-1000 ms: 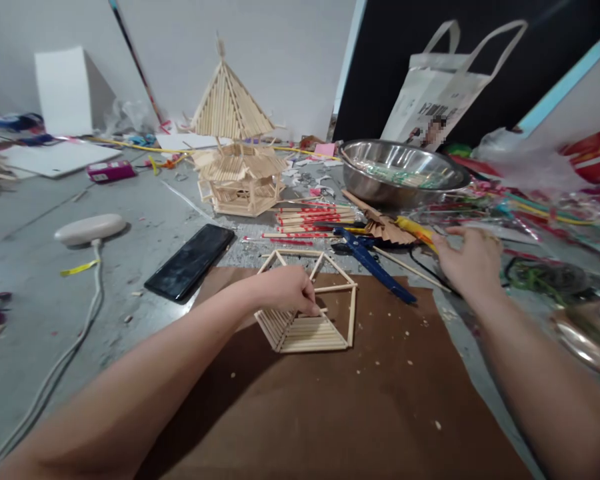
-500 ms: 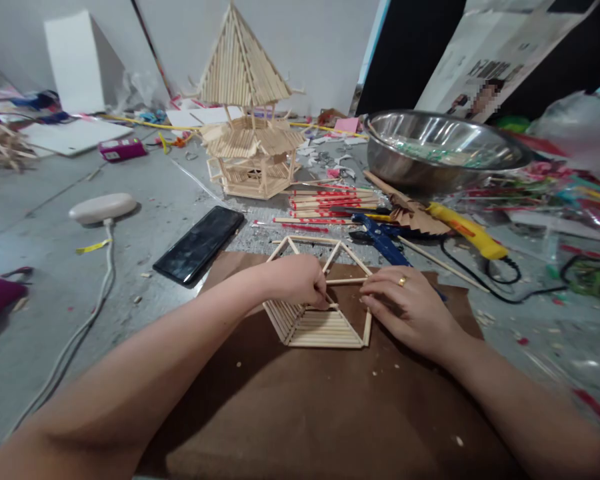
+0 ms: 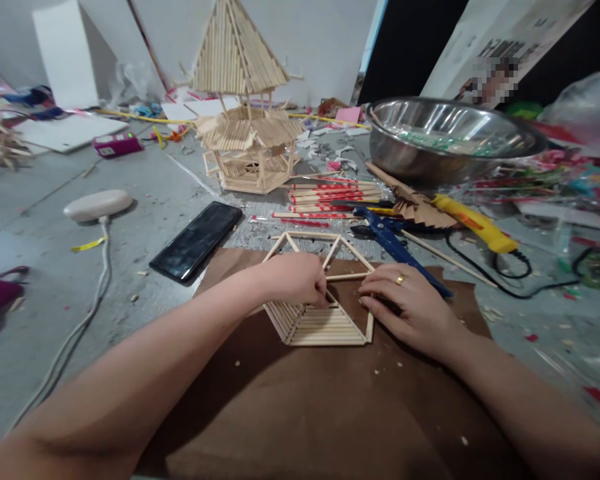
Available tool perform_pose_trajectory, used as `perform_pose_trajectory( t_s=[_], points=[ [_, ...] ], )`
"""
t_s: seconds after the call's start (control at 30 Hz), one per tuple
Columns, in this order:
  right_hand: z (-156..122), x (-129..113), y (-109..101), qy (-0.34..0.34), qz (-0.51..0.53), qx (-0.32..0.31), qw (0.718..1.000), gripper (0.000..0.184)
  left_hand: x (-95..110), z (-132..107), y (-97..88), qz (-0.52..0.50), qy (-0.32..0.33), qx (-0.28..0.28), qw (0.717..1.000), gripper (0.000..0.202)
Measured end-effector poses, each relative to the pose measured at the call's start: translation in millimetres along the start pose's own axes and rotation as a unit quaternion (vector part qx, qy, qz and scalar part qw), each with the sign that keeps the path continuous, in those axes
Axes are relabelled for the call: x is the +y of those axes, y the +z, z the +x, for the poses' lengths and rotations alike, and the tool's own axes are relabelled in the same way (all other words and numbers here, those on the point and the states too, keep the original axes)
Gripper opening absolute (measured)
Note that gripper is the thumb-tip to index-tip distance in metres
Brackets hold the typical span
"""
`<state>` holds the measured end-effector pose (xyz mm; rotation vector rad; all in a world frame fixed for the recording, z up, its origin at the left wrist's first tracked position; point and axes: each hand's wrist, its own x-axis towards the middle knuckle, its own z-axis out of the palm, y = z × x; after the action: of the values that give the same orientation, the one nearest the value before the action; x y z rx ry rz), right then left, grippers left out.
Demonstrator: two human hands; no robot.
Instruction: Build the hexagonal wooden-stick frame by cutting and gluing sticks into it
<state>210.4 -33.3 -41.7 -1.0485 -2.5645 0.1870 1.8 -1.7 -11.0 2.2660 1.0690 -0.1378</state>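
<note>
A hexagonal frame of thin wooden sticks (image 3: pixel 330 327) lies on brown paper. Rows of sticks fill its front and left-front sections; the others show open gaps. My left hand (image 3: pixel 297 279) reaches over the frame with its fingers pinched at the upper edge of the front section. Whatever is between those fingertips is hidden or too small to name. My right hand (image 3: pixel 413 300), with a ring on one finger, holds the frame's right corner, thumb and fingers bent around the stick there. Behind stands a tiered stick pavilion (image 3: pixel 250 133) with a pointed roof.
A black phone (image 3: pixel 197 240) lies left of the brown paper (image 3: pixel 300 413). Red-marked sticks (image 3: pixel 325 200), blue pliers (image 3: pixel 395 247) and a yellow-handled corded tool (image 3: pixel 475 223) lie beyond. A steel basin (image 3: pixel 450 160) stands back right; a white corded device (image 3: pixel 99 205) sits left.
The view has shifted slightly. The small pale piece seen at my left fingertips no longer shows, and a dark gap is visible there. Both hands stay nearly in place on the frame.
</note>
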Motion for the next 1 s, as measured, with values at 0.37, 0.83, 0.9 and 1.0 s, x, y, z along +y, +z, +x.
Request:
perform_pose_trajectory(
  t_s=[0.37,0.83,0.9,1.0],
  points=[
    [-0.7,-0.1,1.6,-0.006,0.006,0.008,1.0,0.012,-1.7,1.2,2.1,0.004,-0.009,-0.001,1.0,0.024],
    [0.8,-3.6,-1.3,-0.005,0.021,-0.015,1.0,0.012,2.3,0.0,0.0,0.005,-0.019,-0.009,1.0,0.023],
    [1.1,-5.3,-2.5,-0.011,0.036,-0.019,0.999,0.013,2.6,-0.1,-0.2,0.012,-0.015,-0.01,1.0,0.023],
    [1.7,-7.7,-4.7,-0.027,0.053,-0.031,0.998,0.02,1.8,-0.1,0.2,0.021,-0.004,-0.005,1.0,0.023]
  ],
)
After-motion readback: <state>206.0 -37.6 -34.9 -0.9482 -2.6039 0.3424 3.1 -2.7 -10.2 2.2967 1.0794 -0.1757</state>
